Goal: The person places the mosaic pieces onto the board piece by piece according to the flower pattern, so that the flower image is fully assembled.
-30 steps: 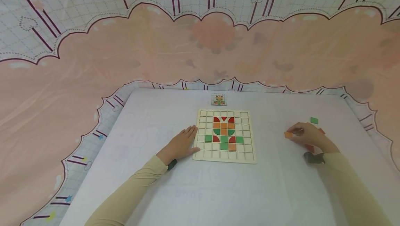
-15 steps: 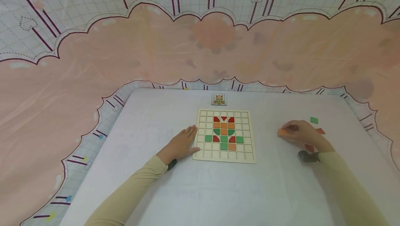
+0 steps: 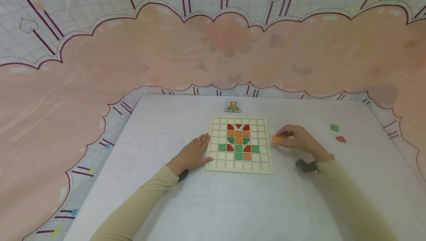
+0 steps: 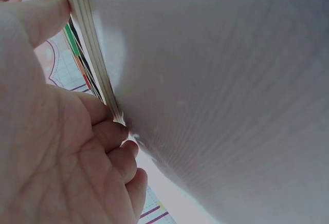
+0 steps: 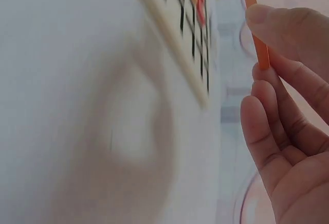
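A pale wooden board (image 3: 260,166) with a square grid lies on the white table, bearing red, orange and green tiles in a flower-like pattern. My left hand (image 3: 188,156) lies flat along its left side, thumb and fingertips at the edge; in the left wrist view the fingers (image 4: 123,162) are loosely bent against the board's side. Just off the board's right edge, my right hand (image 3: 299,140) pinches a square orange tile (image 3: 276,139) by thumb and fingers. The right wrist view shows this orange tile (image 5: 260,49) edge-on, above the table.
A small pattern card (image 3: 233,106) lies behind the board. To the far right are a loose green tile (image 3: 334,127) and a red tile (image 3: 341,139). A patterned cloth (image 3: 186,56) hangs behind the white table (image 3: 206,211).
My right hand has carried the orange tile leftward from the loose tiles to beside the board. One red tile seen earlier is now hidden behind the right forearm. The left hand stays still.
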{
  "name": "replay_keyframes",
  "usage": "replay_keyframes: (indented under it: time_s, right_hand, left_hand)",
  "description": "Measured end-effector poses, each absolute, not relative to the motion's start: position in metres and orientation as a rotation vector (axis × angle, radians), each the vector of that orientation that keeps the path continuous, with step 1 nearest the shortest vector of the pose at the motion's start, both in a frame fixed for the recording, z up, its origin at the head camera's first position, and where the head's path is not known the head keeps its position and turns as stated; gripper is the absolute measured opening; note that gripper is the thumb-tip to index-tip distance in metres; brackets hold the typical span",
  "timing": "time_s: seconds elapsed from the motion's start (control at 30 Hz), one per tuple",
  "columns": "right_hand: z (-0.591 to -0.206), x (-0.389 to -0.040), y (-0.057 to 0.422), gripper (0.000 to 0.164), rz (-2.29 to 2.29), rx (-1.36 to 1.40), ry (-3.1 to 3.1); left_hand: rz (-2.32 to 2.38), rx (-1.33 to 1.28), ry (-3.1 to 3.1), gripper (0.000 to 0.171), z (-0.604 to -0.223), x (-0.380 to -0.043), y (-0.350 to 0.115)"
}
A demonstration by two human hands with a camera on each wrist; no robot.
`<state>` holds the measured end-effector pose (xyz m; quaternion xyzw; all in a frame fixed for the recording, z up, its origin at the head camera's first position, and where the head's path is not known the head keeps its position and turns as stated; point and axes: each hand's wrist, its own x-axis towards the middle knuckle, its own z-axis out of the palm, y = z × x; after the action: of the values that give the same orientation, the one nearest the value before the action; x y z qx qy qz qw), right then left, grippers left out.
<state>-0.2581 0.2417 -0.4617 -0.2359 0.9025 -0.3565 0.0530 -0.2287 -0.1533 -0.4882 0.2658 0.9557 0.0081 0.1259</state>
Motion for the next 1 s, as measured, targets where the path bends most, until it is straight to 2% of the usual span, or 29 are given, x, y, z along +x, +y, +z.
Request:
replay_keyframes:
  time_s: [0.53,0.8,1.0]
  right_hand:
    - [-0.473,-0.253,0.144,0.024,-1.185,-0.849,2.530]
    - [-0.482,-0.247,0.115,0.018,-1.107,-0.866,2.523]
    - [-0.482,-0.247,0.103,0.021,-1.073,-0.919,2.516]
  left_hand:
    - [0.039,0.762,2.783,0.084,-0.490,-0.230,-0.153]
    - [0.109,0.767,2.781,0.083,-0.488,-0.228,-0.154]
    - [0.141,0.778,2.774,0.085,-0.486,-0.226,-0.154]
